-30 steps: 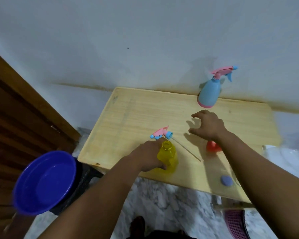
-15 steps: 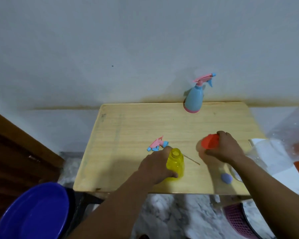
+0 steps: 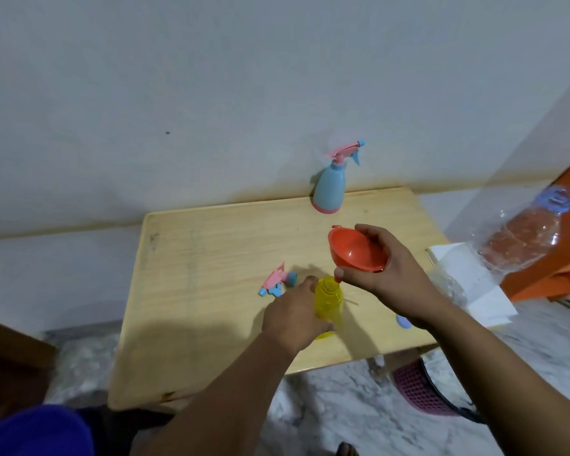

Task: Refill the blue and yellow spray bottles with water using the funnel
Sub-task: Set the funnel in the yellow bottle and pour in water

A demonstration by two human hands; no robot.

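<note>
On the wooden table (image 3: 211,258) stands the yellow spray bottle (image 3: 329,301), uncapped, and my left hand (image 3: 293,320) grips its side. Its pink and blue spray head (image 3: 277,284) lies on the table just to the left. My right hand (image 3: 389,274) holds the red funnel (image 3: 356,253), tilted, with its spout tip right at the yellow bottle's mouth. The blue spray bottle (image 3: 331,187), with its pink spray head on, stands at the table's far edge against the wall.
A small blue cap (image 3: 403,321) lies near the table's right front edge. A large clear plastic bottle (image 3: 524,238) and white paper (image 3: 468,274) sit to the right. A blue basin (image 3: 37,432) is at lower left, a purple basket (image 3: 418,390) under the table's right side.
My right hand picked the funnel up off the table and carried it left to the yellow bottle's mouth. My left hand kept its hold on the bottle. The view swung right.
</note>
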